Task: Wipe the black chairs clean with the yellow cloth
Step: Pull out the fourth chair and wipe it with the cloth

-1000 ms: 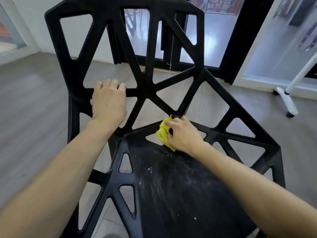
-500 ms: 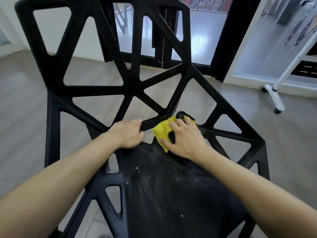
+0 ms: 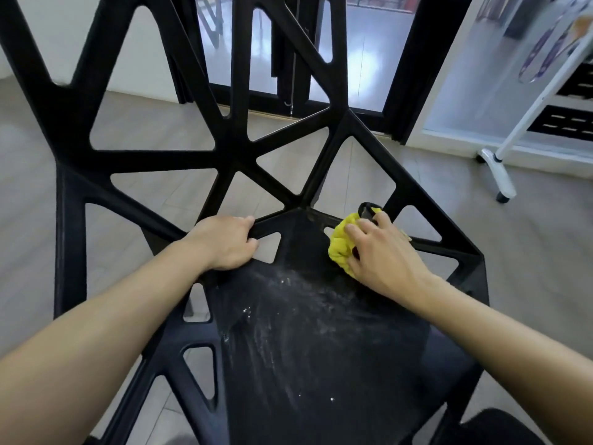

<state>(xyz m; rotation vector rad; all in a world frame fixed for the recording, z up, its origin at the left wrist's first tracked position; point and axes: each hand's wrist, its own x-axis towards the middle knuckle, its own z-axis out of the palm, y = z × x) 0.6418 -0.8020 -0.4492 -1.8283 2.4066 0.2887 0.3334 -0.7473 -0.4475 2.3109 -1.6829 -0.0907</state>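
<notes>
A black chair (image 3: 305, 358) with a lattice back of triangular openings fills the head view. Its seat is streaked with white dust. My left hand (image 3: 224, 244) grips a strut at the seat's back left edge, fingers curled round it. My right hand (image 3: 382, 252) holds the bunched yellow cloth (image 3: 341, 245) against the back right of the seat, near the corner where the seat meets the backrest. A small black loop shows just above the cloth, by my fingers.
Grey wood-look floor (image 3: 25, 194) lies all around. Black-framed glass doors (image 3: 362, 56) stand behind the chair. A white wheeled stand (image 3: 497, 175) is at the right. Another dark object (image 3: 500, 425) shows at the bottom right edge.
My left hand dropped from the backrest bar to the strut at the seat's back edge. My right hand slid the cloth right along the back of the seat. The view moved closer.
</notes>
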